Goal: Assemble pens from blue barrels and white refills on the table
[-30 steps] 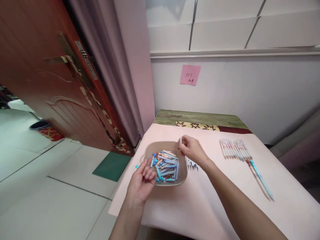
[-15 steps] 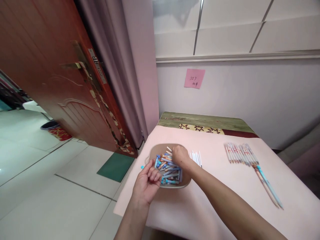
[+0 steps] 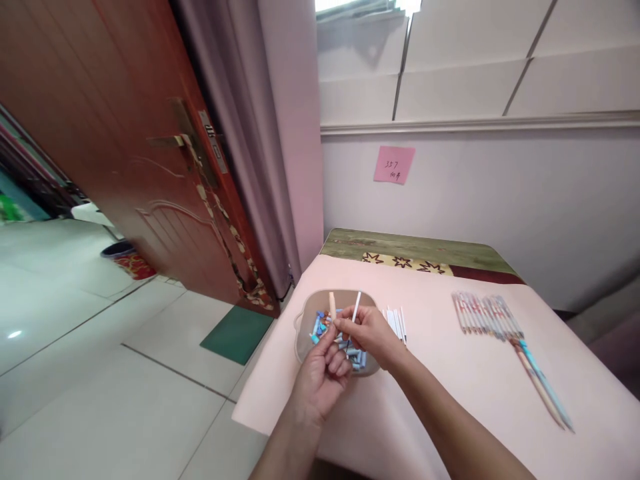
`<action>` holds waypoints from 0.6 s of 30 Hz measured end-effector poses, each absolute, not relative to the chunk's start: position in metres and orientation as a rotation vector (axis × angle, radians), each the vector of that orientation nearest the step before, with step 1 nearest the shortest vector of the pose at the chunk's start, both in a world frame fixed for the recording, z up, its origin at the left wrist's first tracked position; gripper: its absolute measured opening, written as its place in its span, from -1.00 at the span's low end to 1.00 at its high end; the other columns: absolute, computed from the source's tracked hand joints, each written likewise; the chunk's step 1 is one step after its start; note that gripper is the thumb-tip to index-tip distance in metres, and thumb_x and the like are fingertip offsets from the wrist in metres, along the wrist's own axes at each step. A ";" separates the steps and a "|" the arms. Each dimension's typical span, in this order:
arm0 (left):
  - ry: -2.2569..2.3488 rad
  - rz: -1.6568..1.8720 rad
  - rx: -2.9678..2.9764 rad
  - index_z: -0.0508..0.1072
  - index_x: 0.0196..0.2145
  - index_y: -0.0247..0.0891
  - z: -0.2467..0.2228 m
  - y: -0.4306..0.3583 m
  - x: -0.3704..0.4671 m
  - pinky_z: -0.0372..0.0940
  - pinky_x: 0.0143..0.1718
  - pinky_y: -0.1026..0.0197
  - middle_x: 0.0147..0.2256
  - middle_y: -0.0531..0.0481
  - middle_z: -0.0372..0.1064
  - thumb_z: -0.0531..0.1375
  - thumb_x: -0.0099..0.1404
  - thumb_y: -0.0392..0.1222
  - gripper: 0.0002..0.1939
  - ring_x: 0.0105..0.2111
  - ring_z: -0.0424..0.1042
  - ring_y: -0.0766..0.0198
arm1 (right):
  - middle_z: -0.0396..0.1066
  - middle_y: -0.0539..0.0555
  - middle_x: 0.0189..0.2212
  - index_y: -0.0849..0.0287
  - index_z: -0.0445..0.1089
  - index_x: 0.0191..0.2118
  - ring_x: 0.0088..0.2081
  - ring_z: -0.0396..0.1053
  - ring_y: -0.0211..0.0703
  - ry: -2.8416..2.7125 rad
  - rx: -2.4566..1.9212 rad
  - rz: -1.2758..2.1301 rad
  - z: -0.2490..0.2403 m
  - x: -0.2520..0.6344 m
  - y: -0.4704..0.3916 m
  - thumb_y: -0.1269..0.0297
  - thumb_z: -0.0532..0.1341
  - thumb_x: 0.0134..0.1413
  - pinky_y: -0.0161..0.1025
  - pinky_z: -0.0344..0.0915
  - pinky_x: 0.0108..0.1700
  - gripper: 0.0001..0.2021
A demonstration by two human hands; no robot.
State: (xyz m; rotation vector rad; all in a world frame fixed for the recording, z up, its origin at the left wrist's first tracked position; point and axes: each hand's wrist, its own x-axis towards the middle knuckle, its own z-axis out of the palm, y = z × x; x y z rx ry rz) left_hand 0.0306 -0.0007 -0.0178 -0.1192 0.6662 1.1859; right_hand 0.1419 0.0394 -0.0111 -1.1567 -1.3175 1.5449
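Note:
My left hand [image 3: 325, 377] is closed with a peach pen barrel [image 3: 332, 305] upright between thumb and fingers. My right hand [image 3: 369, 333] pinches a thin white pen refill [image 3: 357, 307], tilted slightly, and its fingertips meet the left thumb near the barrel. Both hands are above a beige plastic bin [image 3: 303, 347] of blue, orange and pale pen parts [image 3: 361, 361]. The hands cover much of the bin's contents. Several white refills [image 3: 396, 325] lie on the table just right of the bin.
A row of pens in clear wrapping [image 3: 485, 315] lies on the pink-covered table [image 3: 450, 400], with two large pens [image 3: 543, 383], one peach and one blue, below it. A pink note [image 3: 395, 165] is on the wall. The wooden door [image 3: 165, 167] stands at left.
My right hand has come up out of the bin with the white refill. My left hand has moved right and up to meet it, and the peach barrel now shows in its fingers.

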 end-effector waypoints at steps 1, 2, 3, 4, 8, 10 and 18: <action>0.668 1.191 -0.111 0.16 -0.56 -0.29 -0.017 -0.002 0.031 -0.15 -0.76 0.40 -0.74 0.26 -0.19 0.10 0.35 -0.27 -0.68 -0.80 -0.12 0.54 | 0.28 -0.10 -0.69 0.24 0.43 -0.37 -0.68 0.13 -0.41 -1.327 -1.154 1.553 -0.010 0.145 0.038 0.16 0.30 -0.09 -0.42 0.06 -0.64 -0.78; 0.666 1.194 -0.102 0.17 -0.56 -0.29 -0.016 -0.004 0.030 -0.15 -0.76 0.40 -0.74 0.26 -0.18 0.09 0.35 -0.28 -0.69 -0.79 -0.12 0.54 | 0.28 -0.11 -0.69 0.23 0.43 -0.34 -0.67 0.16 -0.39 -1.327 -1.144 1.560 -0.008 0.149 0.038 0.17 0.30 -0.10 -0.41 0.10 -0.62 -0.76; 0.664 1.191 -0.094 0.19 -0.54 -0.29 -0.015 -0.006 0.030 -0.15 -0.75 0.40 -0.74 0.26 -0.19 0.09 0.36 -0.29 -0.70 -0.79 -0.12 0.54 | 0.31 -0.10 -0.66 0.23 0.42 -0.30 -0.64 0.21 -0.37 -1.306 -1.124 1.560 -0.005 0.155 0.038 0.18 0.32 -0.11 -0.40 0.15 -0.59 -0.74; 0.662 1.187 -0.086 0.20 -0.53 -0.30 -0.015 -0.008 0.030 -0.15 -0.75 0.40 -0.73 0.27 -0.19 0.08 0.36 -0.29 -0.72 -0.79 -0.12 0.54 | 0.36 -0.08 -0.62 0.22 0.41 -0.26 -0.60 0.27 -0.35 -1.258 -1.096 1.540 -0.001 0.162 0.040 0.18 0.33 -0.13 -0.38 0.22 -0.54 -0.71; 0.674 1.148 -0.065 0.20 -0.50 -0.29 -0.016 -0.017 0.035 -0.16 -0.75 0.39 -0.71 0.27 -0.22 0.11 0.34 -0.32 -0.75 -0.78 -0.12 0.54 | 0.47 0.04 -0.34 0.17 0.37 -0.24 -0.41 0.41 -0.31 -1.009 -0.917 1.266 0.021 0.192 0.051 0.13 0.33 -0.09 -0.33 0.38 -0.33 -0.69; 0.677 1.120 -0.056 0.19 -0.50 -0.29 -0.017 -0.020 0.040 -0.16 -0.74 0.39 -0.71 0.28 -0.22 0.14 0.31 -0.33 -0.75 -0.78 -0.12 0.54 | 0.48 0.05 -0.31 0.17 0.37 -0.25 -0.42 0.41 -0.33 -0.996 -0.862 1.179 0.032 0.202 0.055 0.10 0.32 -0.06 -0.35 0.39 -0.35 -0.69; 0.715 1.058 -0.020 0.17 -0.50 -0.28 -0.012 -0.030 0.057 -0.16 -0.73 0.39 -0.69 0.28 -0.24 0.20 0.22 -0.40 -0.74 -0.77 -0.14 0.55 | 0.48 0.04 -0.38 0.21 0.39 -0.27 -0.48 0.39 -0.38 -1.109 -0.827 1.245 0.035 0.205 0.047 0.07 0.34 -0.07 -0.42 0.37 -0.44 -0.67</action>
